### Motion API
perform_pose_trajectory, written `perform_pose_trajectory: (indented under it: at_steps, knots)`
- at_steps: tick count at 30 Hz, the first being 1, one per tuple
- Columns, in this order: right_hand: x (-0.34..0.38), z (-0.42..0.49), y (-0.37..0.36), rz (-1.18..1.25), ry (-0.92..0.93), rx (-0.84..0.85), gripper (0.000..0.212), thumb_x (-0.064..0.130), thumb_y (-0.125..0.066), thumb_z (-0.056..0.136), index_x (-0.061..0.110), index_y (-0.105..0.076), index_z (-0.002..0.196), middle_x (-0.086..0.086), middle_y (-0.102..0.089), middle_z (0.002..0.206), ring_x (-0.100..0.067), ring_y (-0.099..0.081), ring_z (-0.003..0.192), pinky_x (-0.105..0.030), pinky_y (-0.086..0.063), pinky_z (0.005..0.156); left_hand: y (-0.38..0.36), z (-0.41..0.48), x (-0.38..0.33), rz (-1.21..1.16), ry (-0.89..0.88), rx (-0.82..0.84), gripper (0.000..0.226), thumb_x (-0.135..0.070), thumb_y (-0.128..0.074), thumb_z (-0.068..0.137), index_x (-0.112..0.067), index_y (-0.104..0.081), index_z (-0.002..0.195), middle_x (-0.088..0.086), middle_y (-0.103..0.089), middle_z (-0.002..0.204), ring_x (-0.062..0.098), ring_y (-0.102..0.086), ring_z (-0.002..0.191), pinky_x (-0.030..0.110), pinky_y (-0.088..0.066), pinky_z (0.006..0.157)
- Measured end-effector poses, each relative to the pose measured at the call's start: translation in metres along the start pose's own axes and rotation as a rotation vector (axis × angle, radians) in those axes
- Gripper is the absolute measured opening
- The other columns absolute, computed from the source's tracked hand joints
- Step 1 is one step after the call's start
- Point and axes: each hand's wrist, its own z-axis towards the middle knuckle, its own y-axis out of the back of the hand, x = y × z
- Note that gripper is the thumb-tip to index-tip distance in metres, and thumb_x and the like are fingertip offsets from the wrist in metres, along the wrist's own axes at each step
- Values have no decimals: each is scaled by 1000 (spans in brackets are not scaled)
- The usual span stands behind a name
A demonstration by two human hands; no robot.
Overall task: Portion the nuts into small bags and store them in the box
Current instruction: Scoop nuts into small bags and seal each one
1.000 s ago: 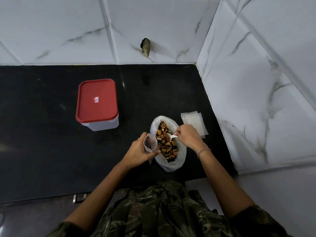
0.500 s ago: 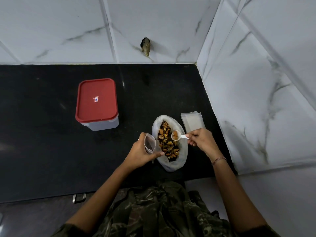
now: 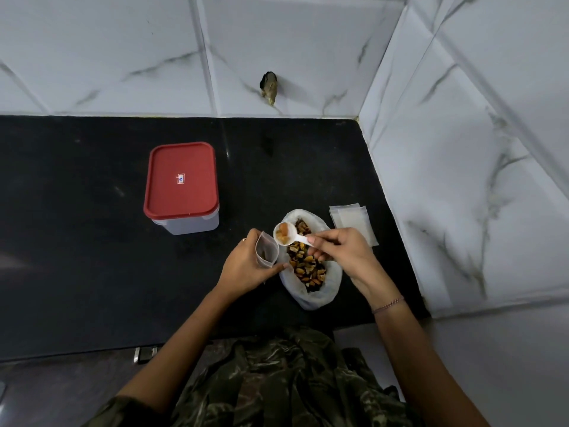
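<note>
A large white bag of mixed nuts (image 3: 311,266) lies open on the black counter (image 3: 92,257). My left hand (image 3: 246,266) holds a small clear bag (image 3: 266,250) upright with its mouth open, just left of the big bag. My right hand (image 3: 341,251) grips the handle of a white plastic spoon (image 3: 288,235). The spoon's bowl carries a few nuts and hovers just above and right of the small bag's mouth. A clear box with a red lid (image 3: 182,183) stands shut at the left.
A stack of empty small bags (image 3: 352,223) lies right of the nut bag, close to the marble side wall (image 3: 462,195). The marble back wall has a dark hole (image 3: 269,84). The counter's front edge runs just before my body.
My right hand lifted the spoon out of the big bag with nuts in it and carried it left toward the small bag's mouth. The left hand has barely moved.
</note>
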Motion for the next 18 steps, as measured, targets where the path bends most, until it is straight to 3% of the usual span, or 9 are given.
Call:
perform_pose_trajectory:
  at_steps: [2, 6, 8, 11, 14, 18]
  knots:
    - [1, -3, -15, -126, 86, -8, 8, 20, -66, 87, 27, -69, 84, 5, -70, 68, -1, -61, 63, -19, -52, 74, 2, 0, -3, -31, -6, -10, 60, -64, -73, 64, -23, -45, 97, -10, -61, 87, 6, -61, 76, 37, -54, 63]
    - [-3, -6, -38, -486, 320, -171, 16, 23, -62, 90, 18, -72, 100, 9, -69, 90, 3, -58, 81, -1, -37, 76, 5, 0, -6, -65, 17, -25, 49, -52, -76, 72, -26, -46, 99, -13, -64, 85, 2, -63, 76, 29, -54, 64]
    - [-6, -8, -47, -586, 475, -217, 18, 17, -61, 90, 12, -72, 103, 1, -68, 100, -6, -59, 93, -6, -38, 84, 7, -1, -6, -97, 33, -29, 47, -49, -77, 73, -26, -47, 101, -13, -64, 87, -1, -63, 79, 22, -51, 65]
    - [-16, -9, -56, -681, 680, -183, 20, 7, -60, 88, 4, -69, 105, -2, -62, 99, -6, -55, 95, -13, -42, 91, 10, 0, -7, -146, 29, -52, 43, -36, -79, 75, -21, -49, 102, -13, -63, 89, -3, -62, 81, 16, -47, 66]
    - [-34, -7, -56, -865, 810, -210, 28, 13, -48, 91, 5, -67, 111, -5, -63, 106, -16, -57, 101, -25, -42, 98, 13, -1, -7, -164, 18, -60, 41, -32, -80, 75, -20, -50, 101, -13, -63, 89, -4, -62, 82, 13, -49, 67]
    - [-34, -10, -56, -604, 797, -367, 24, 11, -56, 87, 6, -70, 106, -5, -63, 104, -9, -52, 102, -15, -36, 101, 12, -1, -8, -165, 3, -63, 44, -32, -80, 75, -16, -51, 103, -11, -63, 91, -3, -62, 83, 10, -47, 66]
